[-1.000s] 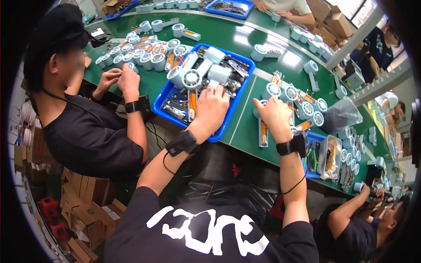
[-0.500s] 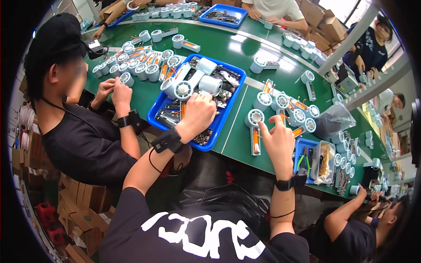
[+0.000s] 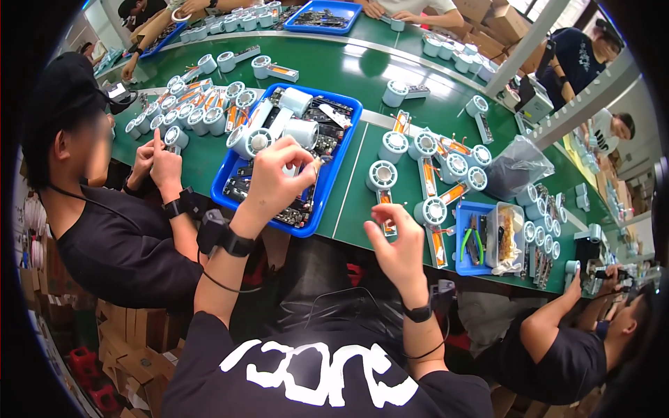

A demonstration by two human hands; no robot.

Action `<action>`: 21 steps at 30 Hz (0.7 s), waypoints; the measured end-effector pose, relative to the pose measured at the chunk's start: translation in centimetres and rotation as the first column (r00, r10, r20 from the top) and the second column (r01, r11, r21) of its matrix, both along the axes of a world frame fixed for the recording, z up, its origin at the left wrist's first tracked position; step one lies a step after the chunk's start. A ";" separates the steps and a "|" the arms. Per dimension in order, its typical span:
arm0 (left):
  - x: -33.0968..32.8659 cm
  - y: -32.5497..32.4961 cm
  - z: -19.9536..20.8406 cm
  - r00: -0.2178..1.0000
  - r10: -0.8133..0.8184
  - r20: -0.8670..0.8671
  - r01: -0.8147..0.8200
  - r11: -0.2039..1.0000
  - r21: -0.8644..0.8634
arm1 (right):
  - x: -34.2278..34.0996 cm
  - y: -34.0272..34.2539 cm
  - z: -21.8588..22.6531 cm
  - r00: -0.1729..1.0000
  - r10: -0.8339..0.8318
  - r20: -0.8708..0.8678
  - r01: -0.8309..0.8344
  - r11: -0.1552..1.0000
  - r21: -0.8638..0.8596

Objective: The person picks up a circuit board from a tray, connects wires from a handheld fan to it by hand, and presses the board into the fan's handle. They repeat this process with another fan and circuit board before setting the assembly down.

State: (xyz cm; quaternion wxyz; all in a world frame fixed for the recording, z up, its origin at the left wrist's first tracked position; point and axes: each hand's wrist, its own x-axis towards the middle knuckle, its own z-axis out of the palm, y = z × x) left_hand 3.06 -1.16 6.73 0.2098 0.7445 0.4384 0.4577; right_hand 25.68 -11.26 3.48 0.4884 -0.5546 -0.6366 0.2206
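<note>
My left hand (image 3: 274, 182) is raised over the near part of a blue tray (image 3: 327, 202), thumb and forefinger pinched together. A tiny pale thing shows at the fingertips, too small to name. Beneath and beyond it the tray holds pale blue round motor housings with flat handles (image 3: 301, 131) and dark circuit boards (image 3: 240, 187). My right hand (image 3: 401, 247) hovers at the table's near edge, fingers apart and curved, with nothing in them. It partly covers a handheld-fan body with a round slotted head (image 3: 382, 175). Another such fan body (image 3: 433, 211) lies just right of it.
More fan bodies (image 3: 456, 166) lie beyond my right hand. A small blue tray (image 3: 468, 263) holds green-handled pliers (image 3: 474, 245) and a clear box (image 3: 505, 240). A dark plastic bag (image 3: 516, 167) lies behind. At my left, a co-worker (image 3: 104, 230) handles parts near rows of fan bodies.
The head view has shifted, sliding the table leftward. My left hand has come up from the housings, now pinching. My right hand has drawn back toward me and left, uncovering a fan body.
</note>
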 end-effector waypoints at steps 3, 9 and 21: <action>1.4 -2.1 -0.5 0.982 -0.146 0.124 0.155 0.986 -0.065 | -1.5 0.5 -0.5 0.999 -0.039 0.023 0.036 0.989 0.144; 4.3 -5.1 -6.2 0.814 -0.231 0.532 0.425 0.862 -0.276 | -0.3 -1.1 -3.5 0.953 0.102 -0.284 -0.122 0.991 -0.052; 10.7 -6.6 -13.0 0.664 0.203 0.720 0.500 0.595 -0.629 | 2.2 -1.0 -9.2 0.969 -0.123 0.213 0.062 0.960 0.273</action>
